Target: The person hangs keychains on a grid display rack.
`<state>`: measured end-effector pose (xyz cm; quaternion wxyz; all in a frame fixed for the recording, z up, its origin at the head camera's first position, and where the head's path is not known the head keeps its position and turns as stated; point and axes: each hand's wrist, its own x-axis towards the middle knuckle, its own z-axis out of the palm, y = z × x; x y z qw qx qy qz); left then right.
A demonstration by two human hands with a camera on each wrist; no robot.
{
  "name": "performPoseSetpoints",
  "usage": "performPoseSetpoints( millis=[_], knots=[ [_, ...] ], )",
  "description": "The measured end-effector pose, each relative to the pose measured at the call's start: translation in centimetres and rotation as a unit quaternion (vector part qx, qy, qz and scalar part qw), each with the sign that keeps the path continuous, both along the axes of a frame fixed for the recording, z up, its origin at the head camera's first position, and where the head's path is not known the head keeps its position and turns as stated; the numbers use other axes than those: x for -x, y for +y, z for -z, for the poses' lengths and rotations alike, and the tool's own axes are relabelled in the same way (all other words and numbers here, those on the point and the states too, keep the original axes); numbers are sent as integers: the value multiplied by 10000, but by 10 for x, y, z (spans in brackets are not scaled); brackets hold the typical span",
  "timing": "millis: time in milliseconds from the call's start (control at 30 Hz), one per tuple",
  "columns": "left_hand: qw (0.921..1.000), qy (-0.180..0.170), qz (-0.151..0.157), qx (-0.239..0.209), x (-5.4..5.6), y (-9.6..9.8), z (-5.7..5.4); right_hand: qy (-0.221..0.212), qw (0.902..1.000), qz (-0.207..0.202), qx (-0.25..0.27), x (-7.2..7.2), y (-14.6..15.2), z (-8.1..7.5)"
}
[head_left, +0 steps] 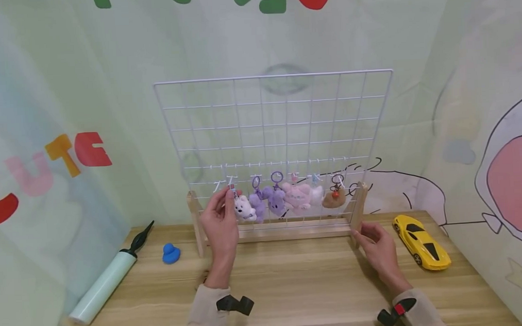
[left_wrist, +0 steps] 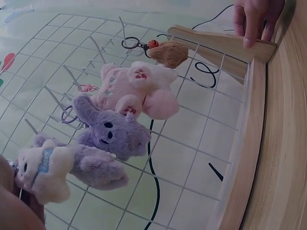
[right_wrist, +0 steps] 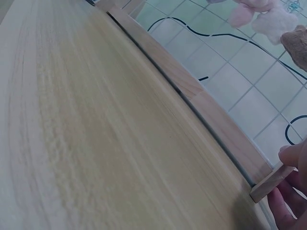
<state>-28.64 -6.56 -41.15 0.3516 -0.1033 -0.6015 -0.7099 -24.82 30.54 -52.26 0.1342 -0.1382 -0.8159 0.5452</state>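
Note:
A white plush keychain [head_left: 244, 208] with a small dog-like face hangs at the left end of a row. My left hand [head_left: 220, 225] pinches its strap near a hook on the white wire grid rack [head_left: 273, 76]. In the left wrist view that white plush [left_wrist: 45, 175] shows a blue band, partly covered by the hand. Beside it hang purple plush keychains [head_left: 277, 202], a pink one [head_left: 297, 196], a white one [head_left: 317, 196] and a brown one [head_left: 332, 199]. My right hand [head_left: 376, 248] grips the front end of the rack's right wooden foot [right_wrist: 271, 184] between thumb and fingers.
On the wooden table [head_left: 288, 288], a yellow toy car [head_left: 422, 242] stands to the right of my right hand. Over at the left lie a blue rubber duck [head_left: 171, 253] and a pale green hand pump [head_left: 104, 285]. A printed curtain [head_left: 123, 115] hangs behind the rack.

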Motion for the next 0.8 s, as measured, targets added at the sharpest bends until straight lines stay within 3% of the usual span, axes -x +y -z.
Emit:
performPoseSetpoints(
  millis=[267, 467, 800],
  knots=[
    [9992, 372, -169, 51, 3, 6, 7, -86, 10000, -9, -50, 0, 0, -2],
    [9982, 383, -421, -213, 5, 9, 7, -115, 9999, -26, -32, 0, 1, -3],
    [9967, 440, -515, -449, 9, 14, 9, -130, 9999, -39, -50, 0, 1, -1]
  ],
)
